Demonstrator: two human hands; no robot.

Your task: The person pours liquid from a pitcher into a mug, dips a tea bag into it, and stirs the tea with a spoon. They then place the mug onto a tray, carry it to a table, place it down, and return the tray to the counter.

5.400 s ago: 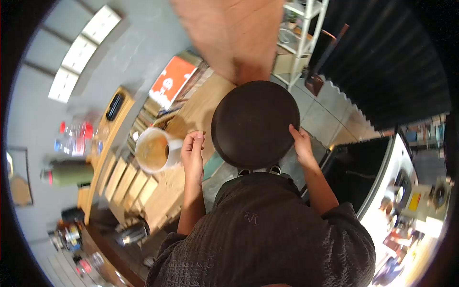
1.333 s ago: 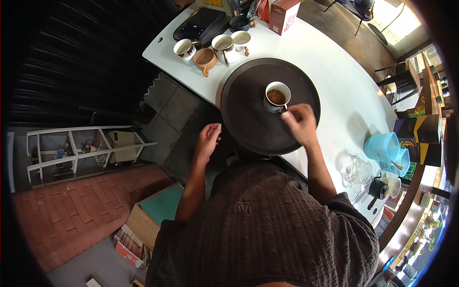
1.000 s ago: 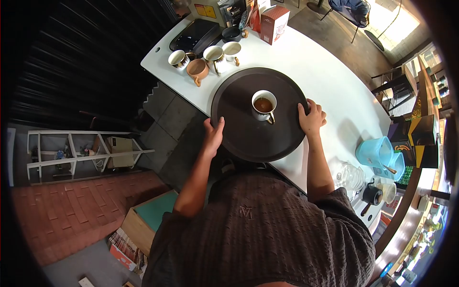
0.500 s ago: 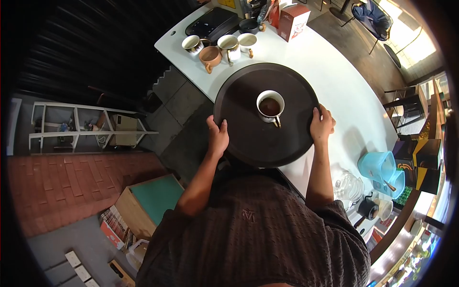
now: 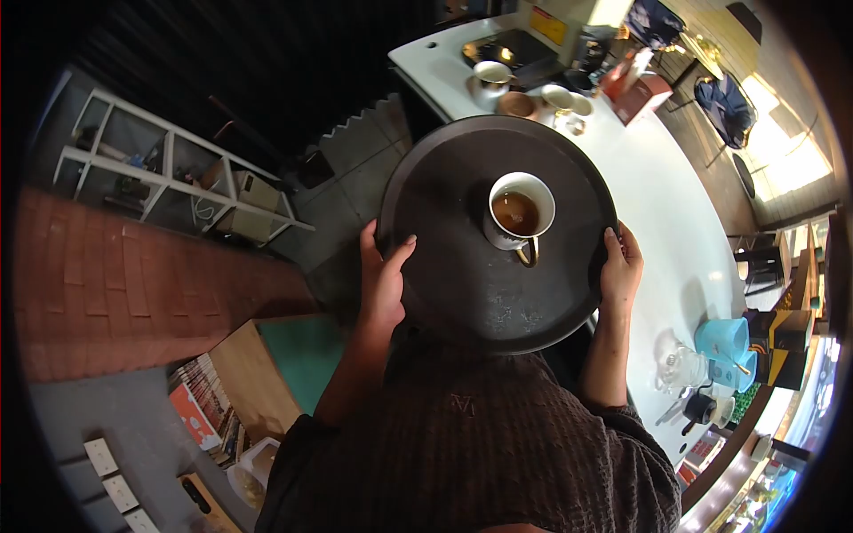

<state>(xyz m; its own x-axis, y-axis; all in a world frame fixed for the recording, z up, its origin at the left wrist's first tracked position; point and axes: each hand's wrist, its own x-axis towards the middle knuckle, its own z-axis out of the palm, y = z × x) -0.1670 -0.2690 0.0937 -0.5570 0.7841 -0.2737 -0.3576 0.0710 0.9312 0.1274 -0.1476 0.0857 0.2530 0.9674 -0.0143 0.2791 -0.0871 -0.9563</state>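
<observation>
A round dark tray [image 5: 444, 266] is held up in front of my body. My left hand [image 5: 384, 280] grips its left rim, thumb on top and fingers beneath. At the right rim, my right hand [image 5: 622, 266] holds it the same way. On the tray, right of its middle, stands an upright white cup [image 5: 521, 211] with brown liquid inside and a gold handle towards me. Neither hand touches the cup. Faint marks show on the tray's surface below the cup.
Behind and right of the tray is a white counter [image 5: 662, 204], with several cups, a black scale-like device [image 5: 511, 55], a red box [image 5: 641, 98] and blue containers [image 5: 721, 339]. At left are a white shelf rack [image 5: 169, 182], a brick block [image 5: 133, 293] and a green-topped cabinet [image 5: 302, 360].
The tray, earlier at the counter's edge, is now higher and closer, with the cup on it. Both hands came to grip its rim. The view has turned, so the counter appears farther right.
</observation>
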